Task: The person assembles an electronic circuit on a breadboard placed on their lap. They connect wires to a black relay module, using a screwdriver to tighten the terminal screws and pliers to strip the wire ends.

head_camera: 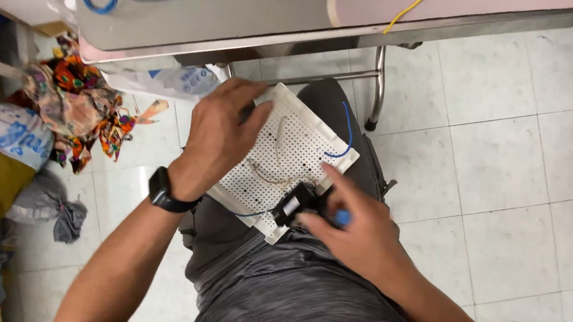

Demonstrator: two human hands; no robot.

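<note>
Two hands work on a white perforated board lying tilted on the person's lap, its surface dotted with rows of small holes; a short blue wire curves near its far corner and pale wires loop across its middle; the right hand is nearest, fingers closed on a small black part at the board's near edge, with a blue-tipped tool showing between the fingers; what the tool is cannot be made out; the left hand, a black watch on its wrist, presses fingers spread on the board's far left side, hiding that part; beyond stands a metal table, cut off at the top, on a white tiled floor.
</note>
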